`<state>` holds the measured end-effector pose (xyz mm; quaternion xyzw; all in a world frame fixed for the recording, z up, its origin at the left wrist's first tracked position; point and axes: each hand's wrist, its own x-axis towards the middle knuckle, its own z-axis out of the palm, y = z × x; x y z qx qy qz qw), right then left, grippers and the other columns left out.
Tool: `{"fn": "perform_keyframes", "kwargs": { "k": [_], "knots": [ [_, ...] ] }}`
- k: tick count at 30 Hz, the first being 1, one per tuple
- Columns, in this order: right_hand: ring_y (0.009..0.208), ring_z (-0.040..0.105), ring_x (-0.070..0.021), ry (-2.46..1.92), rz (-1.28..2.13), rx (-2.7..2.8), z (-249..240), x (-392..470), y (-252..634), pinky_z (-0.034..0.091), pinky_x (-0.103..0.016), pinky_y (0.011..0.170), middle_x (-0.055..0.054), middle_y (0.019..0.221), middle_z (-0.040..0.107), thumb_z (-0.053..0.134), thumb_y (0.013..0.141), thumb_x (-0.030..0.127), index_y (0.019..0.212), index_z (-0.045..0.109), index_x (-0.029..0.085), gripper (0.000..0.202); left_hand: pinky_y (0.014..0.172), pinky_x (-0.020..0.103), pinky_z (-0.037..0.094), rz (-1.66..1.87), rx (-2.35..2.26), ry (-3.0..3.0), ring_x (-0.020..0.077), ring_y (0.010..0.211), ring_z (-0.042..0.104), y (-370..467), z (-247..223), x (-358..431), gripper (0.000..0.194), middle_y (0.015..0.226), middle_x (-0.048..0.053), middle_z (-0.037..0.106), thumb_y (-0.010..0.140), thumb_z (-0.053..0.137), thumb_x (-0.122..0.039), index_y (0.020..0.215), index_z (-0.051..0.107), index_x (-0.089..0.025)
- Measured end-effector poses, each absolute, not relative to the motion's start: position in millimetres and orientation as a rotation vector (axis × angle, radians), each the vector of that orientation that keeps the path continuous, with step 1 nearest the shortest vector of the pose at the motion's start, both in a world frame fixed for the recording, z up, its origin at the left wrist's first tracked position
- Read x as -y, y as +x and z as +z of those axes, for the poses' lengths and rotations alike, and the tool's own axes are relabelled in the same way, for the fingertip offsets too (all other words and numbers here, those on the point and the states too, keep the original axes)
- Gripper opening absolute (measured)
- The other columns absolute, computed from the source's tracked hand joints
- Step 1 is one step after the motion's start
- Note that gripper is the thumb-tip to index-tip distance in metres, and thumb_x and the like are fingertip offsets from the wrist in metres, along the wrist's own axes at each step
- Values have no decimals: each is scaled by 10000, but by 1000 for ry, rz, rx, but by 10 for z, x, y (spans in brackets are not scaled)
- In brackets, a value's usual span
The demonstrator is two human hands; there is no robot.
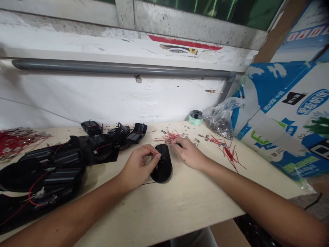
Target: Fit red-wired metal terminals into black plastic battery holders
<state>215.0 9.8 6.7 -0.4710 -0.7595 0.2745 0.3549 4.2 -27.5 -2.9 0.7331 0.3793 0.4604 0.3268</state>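
Note:
A glossy black oval part point(162, 168) lies on the pale table in the middle. My left hand point(142, 164) is at its left edge, thumb and index finger pinching a short red wire point(150, 150) above the part. To the right of the part, my right hand point(187, 152) has its fingers closed around a small dark object point(179, 145), mostly hidden by the fingers. Just beyond both hands lies a loose bunch of red wires point(171, 136) with small metal pieces.
Black housings point(64, 156) with red wires crowd the left side, near a red wire heap point(16, 142). At the back right are a tape-wrapped spool point(195, 118) and a bag of metal pieces point(222, 125). A printed carton point(282, 116) borders the right.

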Motion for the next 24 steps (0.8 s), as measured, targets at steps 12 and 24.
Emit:
{"fn": "perform_keyframes", "kwargs": {
  "k": [12,24],
  "knots": [
    [416,487,-96,-1043,1701,1337,30,-10,1981,456,-205,385,53,505,491,708,762,331,692,582,159,225,733,302,529,1148,-959,2072,161,783,644,38,-64,274,162,845,51,666,922,608,-238,825,725,-183],
    [453,487,-89,-1016,1664,1324,20,3,1943,442,-187,420,48,531,483,702,752,326,668,580,149,230,704,278,554,1183,-953,2133,154,793,660,23,-87,284,168,934,71,660,925,613,-258,861,748,-182]
  ]
}}
